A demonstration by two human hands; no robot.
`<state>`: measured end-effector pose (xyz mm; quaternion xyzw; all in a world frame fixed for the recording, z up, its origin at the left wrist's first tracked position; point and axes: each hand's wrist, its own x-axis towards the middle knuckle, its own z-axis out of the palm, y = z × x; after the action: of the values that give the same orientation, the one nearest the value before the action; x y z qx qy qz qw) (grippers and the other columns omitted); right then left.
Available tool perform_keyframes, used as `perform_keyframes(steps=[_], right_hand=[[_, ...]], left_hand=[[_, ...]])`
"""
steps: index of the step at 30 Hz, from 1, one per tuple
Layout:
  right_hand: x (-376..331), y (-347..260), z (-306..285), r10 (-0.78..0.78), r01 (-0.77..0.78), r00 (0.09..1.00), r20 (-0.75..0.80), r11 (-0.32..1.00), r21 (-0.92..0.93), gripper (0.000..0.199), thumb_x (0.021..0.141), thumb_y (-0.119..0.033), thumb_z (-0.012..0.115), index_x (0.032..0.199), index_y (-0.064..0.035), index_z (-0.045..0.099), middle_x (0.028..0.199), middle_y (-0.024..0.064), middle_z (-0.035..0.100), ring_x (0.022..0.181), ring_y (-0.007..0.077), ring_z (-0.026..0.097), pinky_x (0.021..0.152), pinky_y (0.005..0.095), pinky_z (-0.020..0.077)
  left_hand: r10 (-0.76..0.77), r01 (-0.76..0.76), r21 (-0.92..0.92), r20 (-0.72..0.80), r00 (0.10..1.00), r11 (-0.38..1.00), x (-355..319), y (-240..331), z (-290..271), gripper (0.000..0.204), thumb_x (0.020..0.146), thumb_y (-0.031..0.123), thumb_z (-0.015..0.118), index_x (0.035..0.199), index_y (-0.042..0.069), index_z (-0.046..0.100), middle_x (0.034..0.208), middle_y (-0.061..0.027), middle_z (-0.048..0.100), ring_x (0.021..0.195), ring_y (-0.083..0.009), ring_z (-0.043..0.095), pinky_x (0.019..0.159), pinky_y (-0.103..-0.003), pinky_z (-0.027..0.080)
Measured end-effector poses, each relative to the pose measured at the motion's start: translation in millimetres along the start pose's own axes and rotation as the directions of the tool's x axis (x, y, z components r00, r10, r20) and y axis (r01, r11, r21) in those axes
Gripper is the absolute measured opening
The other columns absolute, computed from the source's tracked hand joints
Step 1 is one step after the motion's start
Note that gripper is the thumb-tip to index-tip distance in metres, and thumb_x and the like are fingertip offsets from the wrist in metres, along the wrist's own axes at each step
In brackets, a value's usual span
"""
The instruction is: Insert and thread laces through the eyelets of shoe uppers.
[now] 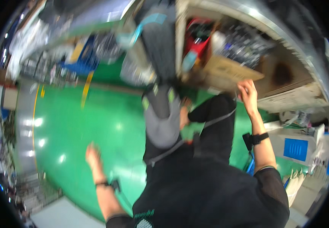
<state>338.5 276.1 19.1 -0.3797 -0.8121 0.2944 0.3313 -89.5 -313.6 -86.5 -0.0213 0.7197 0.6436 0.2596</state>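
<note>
My left hand [92, 154] hangs low over the green floor [119, 110], away from any object. Motion smears its fingers, so their pose does not show. On the right, my right hand [249, 91] is raised with its fingers curled together, in front of the lower edge of a brown cardboard flap [231, 69]. Whether it touches the flap, and what is in the fingers, if anything, I cannot make out. Black straps with small dark devices circle both my wrists or forearms.
A grey cap-like shape [162, 125] with green patches covers the middle, before my dark trousers. Shelving [312, 60] at the upper right holds a red container [196, 40] and clear bagged items [248, 43]. A blue bin [79, 60] stands far left; a white unit [280, 146] stands right.
</note>
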Motion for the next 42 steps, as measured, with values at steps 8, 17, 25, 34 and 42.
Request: perform_keyframes(steps=[8, 17, 25, 34, 42], right_hand=[[-82, -100, 149, 0.007, -0.241, 0.799, 0.602, 0.919, 0.310, 0.015, 0.088, -0.005, 0.059, 0.102, -0.0043, 0.065, 0.089, 0.0112, 0.068, 0.074, 0.0220, 0.066, 0.067, 0.0320, 0.0518], [-88, -108, 170, 0.190, -0.406, 0.703, 0.686, 0.898, 0.168, 0.011, 0.086, -0.011, 0.064, 0.082, -0.0014, 0.065, 0.063, 0.0038, 0.062, 0.059, 0.0091, 0.059, 0.056, 0.0274, 0.0463], [-58, -126, 182, -0.452, 0.668, 0.594, 0.665, 0.738, -0.095, 0.010, 0.073, -0.007, 0.063, 0.077, 0.0007, 0.059, 0.072, 0.0119, 0.061, 0.069, 0.0249, 0.063, 0.064, 0.0355, 0.0501], [-52, -111, 176, -0.606, 0.728, 0.446, 0.659, 0.674, 0.127, 0.015, 0.065, 0.000, 0.061, 0.076, -0.0027, 0.052, 0.072, 0.0109, 0.054, 0.071, 0.0283, 0.061, 0.063, 0.0376, 0.0492], [-43, -110, 171, -0.636, 0.793, 0.413, 0.651, 0.603, 0.086, 0.012, 0.072, -0.012, 0.060, 0.084, -0.0088, 0.061, 0.080, 0.0046, 0.060, 0.084, 0.0236, 0.062, 0.069, 0.0348, 0.0513]], left_hand=[[0.343, -0.500, 0.643, 0.363, 0.866, 0.580, -90, 50, 294, 0.014, 0.094, 0.020, 0.060, 0.103, 0.010, 0.059, 0.058, -0.0043, 0.053, 0.050, -0.0184, 0.051, 0.050, -0.032, 0.041], [0.223, -0.354, 0.481, 0.310, 0.924, 0.802, -105, 56, 294, 0.007, 0.088, 0.012, 0.064, 0.087, 0.005, 0.064, 0.076, -0.0097, 0.062, 0.067, -0.0241, 0.060, 0.062, -0.033, 0.047], [0.543, -0.654, 0.702, 0.445, 0.712, 0.282, -100, 64, 285, 0.009, 0.085, 0.014, 0.065, 0.082, 0.006, 0.063, 0.074, -0.0078, 0.058, 0.067, -0.0265, 0.059, 0.063, -0.034, 0.047], [0.435, -0.716, 0.689, 0.615, 0.658, 0.110, -95, 65, 290, 0.011, 0.083, 0.016, 0.064, 0.079, 0.006, 0.061, 0.069, -0.0095, 0.056, 0.064, -0.0275, 0.059, 0.059, -0.039, 0.046], [-0.436, -0.005, 0.676, 0.481, 0.761, 0.737, -56, 80, 289, 0.019, 0.086, 0.024, 0.068, 0.083, 0.006, 0.062, 0.075, 0.0004, 0.057, 0.070, -0.0118, 0.055, 0.061, -0.025, 0.042]])
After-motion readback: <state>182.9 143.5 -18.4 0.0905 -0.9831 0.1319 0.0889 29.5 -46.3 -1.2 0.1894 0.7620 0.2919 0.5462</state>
